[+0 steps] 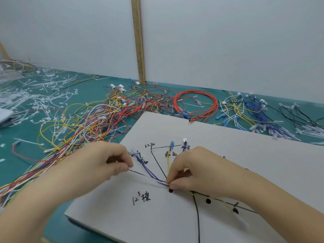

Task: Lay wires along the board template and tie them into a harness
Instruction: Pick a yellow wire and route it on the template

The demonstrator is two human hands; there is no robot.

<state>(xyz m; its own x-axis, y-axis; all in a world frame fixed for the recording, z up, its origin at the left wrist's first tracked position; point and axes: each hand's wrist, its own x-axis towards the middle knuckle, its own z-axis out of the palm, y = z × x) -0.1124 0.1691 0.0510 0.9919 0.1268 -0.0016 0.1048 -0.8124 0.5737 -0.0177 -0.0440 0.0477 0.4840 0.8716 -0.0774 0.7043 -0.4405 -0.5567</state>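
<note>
Purple wires (149, 172) pinched in right hand (198, 171) grip; left hand (105, 162) beside.

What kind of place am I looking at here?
Most likely a wire-harness assembly bench in a small workshop. A white template board with hand-drawn routes lies on a green mat, beside heaps of loose wires and cable ties. Both hands pinch wires on the board.

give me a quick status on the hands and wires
Left hand pinching black wire. Right hand pinching purple wires on board. Nothing blocking.
</note>
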